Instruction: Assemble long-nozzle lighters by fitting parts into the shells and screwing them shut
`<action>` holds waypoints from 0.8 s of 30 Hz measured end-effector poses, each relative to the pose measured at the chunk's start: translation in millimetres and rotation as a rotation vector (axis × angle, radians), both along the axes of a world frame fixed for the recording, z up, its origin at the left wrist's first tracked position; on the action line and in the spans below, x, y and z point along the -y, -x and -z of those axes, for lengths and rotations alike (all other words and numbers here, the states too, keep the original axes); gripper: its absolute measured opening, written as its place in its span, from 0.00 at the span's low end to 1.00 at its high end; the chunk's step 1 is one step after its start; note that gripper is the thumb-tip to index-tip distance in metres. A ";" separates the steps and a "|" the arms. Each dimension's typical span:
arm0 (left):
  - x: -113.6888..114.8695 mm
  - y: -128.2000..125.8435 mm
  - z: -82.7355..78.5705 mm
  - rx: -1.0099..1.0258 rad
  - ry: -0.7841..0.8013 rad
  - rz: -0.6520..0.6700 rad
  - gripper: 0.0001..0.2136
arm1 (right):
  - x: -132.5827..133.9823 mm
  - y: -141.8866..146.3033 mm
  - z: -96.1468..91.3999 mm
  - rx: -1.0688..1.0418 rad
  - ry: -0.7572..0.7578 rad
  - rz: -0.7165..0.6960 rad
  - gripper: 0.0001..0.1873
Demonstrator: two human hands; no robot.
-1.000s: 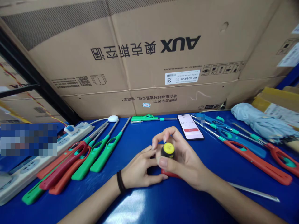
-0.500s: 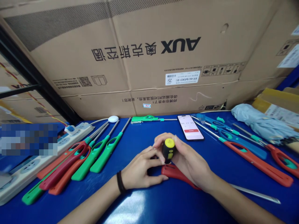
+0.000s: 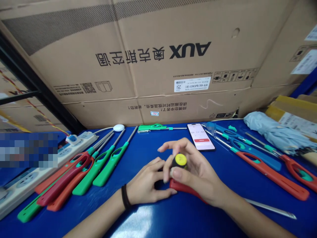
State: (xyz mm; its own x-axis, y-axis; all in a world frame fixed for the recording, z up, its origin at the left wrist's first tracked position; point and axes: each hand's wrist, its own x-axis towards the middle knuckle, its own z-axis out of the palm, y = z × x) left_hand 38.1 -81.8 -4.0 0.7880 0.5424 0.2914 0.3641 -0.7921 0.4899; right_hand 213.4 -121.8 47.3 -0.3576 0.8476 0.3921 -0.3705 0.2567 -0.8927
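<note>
A stubby screwdriver (image 3: pixel 181 160) with a black handle and yellow cap stands upright over the end of a red gas lighter (image 3: pixel 184 187). My right hand (image 3: pixel 204 177) grips its handle between thumb and index finger, the other fingers lifted and loosely curled. My left hand (image 3: pixel 147 181), with a black band at the wrist, holds the lighter's near-left end; its thumb presses the edge. The screwdriver's tip is hidden behind the fingers. From under my right forearm, the lighter's metal tube (image 3: pixel 271 209) sticks out to the right.
Several red and green lighters (image 3: pixel 104 170) lie left beside a white power strip (image 3: pixel 32 180). More red lighters (image 3: pixel 272 175) and blue ones (image 3: pixel 262 152) lie right. A phone (image 3: pixel 201 137) and a green lighter (image 3: pixel 152 127) lie before a large cardboard box (image 3: pixel 148 82).
My right hand has loosened and shifted its fingers around the screwdriver handle, whose cap sits slightly lower. The left hand stays at the lighter. The whole view has shifted a little.
</note>
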 end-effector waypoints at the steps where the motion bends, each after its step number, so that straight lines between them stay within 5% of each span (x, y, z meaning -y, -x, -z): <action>1: -0.1 -0.1 -0.2 0.008 -0.001 0.006 0.12 | 0.1 -0.3 1.1 -0.022 0.017 -0.009 0.11; 6: -0.2 0.0 -0.6 -0.020 -0.047 0.022 0.12 | -0.3 -0.4 2.9 -0.017 0.066 -0.043 0.21; 10: 0.2 0.0 0.2 -0.025 -0.025 -0.002 0.13 | 2.9 0.4 -1.3 0.025 0.004 -0.044 0.07; 17: -0.1 0.2 0.5 -0.032 -0.015 0.018 0.12 | 0.7 0.9 2.6 0.014 0.025 0.001 0.18; 21: -0.4 0.3 0.8 -0.018 -0.004 0.006 0.12 | 0.3 2.0 -0.5 0.004 -0.033 -0.022 0.08; 24: -0.2 0.3 1.3 -0.013 0.015 -0.005 0.13 | 2.0 3.5 1.8 -0.062 0.018 -0.050 0.12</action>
